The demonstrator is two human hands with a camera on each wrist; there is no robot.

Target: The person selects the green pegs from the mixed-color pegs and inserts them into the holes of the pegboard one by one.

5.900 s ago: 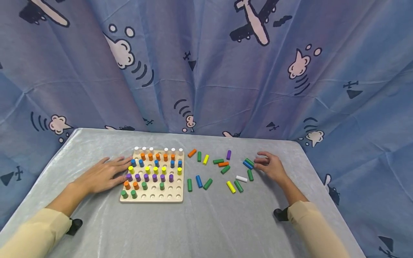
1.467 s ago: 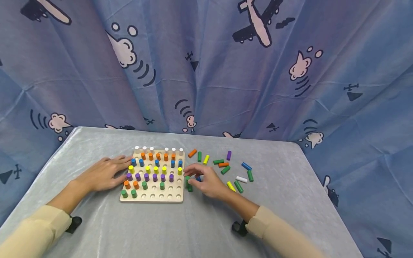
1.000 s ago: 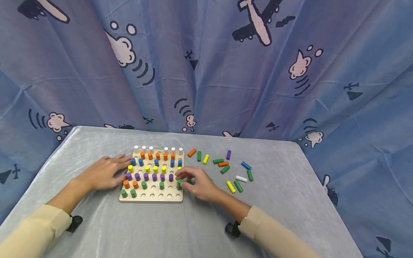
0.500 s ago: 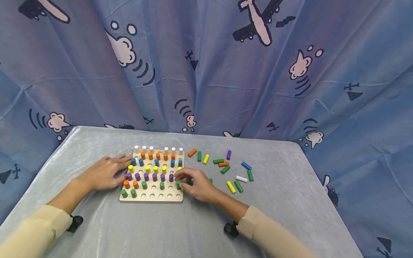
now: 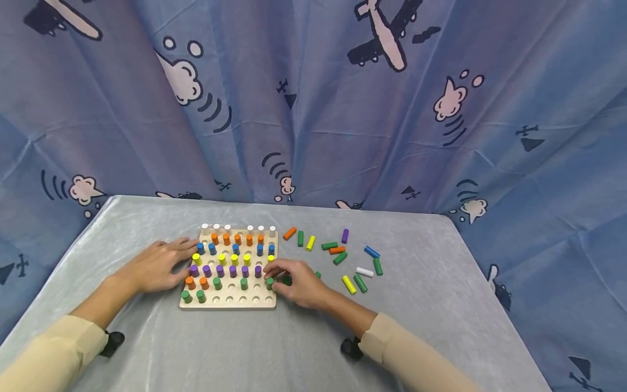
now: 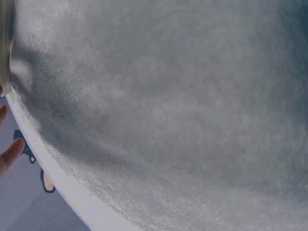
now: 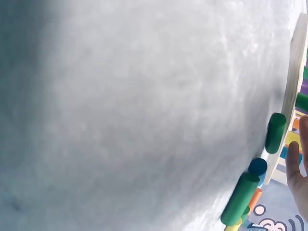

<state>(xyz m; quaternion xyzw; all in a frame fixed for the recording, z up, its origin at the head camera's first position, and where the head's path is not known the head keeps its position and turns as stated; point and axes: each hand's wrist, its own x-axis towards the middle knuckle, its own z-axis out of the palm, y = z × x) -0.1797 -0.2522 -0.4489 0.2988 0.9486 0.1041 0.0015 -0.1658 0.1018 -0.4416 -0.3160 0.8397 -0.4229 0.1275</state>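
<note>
A wooden pegboard (image 5: 225, 305) bears rows of upright white, orange, blue, yellow and purple pegs. Nearer its front edge stand orange and green ones. My right hand (image 5: 302, 284) reaches over the board's right side. Its thumb and forefinger pinch a green peg (image 5: 269, 283) that stands upright at the right end of the second row from the front. In the right wrist view that green peg (image 7: 301, 101) rises from the board right at my fingertips. My left hand (image 5: 154, 267) lies with fingers extended, fingertips along the board's left edge; only fingertips (image 6: 13, 153) show in the left wrist view.
Loose pegs lie scattered right of the board, among them a white peg (image 5: 364, 271), a yellow peg (image 5: 349, 285) and a blue peg (image 5: 372, 251). A loose green peg (image 7: 275, 133) lies close beside the board. Behind the grey-covered table (image 5: 220, 354) hangs a blue curtain (image 5: 313, 109).
My right hand has come from the far right of the loose pegs to the board with a green peg, which now stands in the row and looks slightly lower than before. My left hand stays.
</note>
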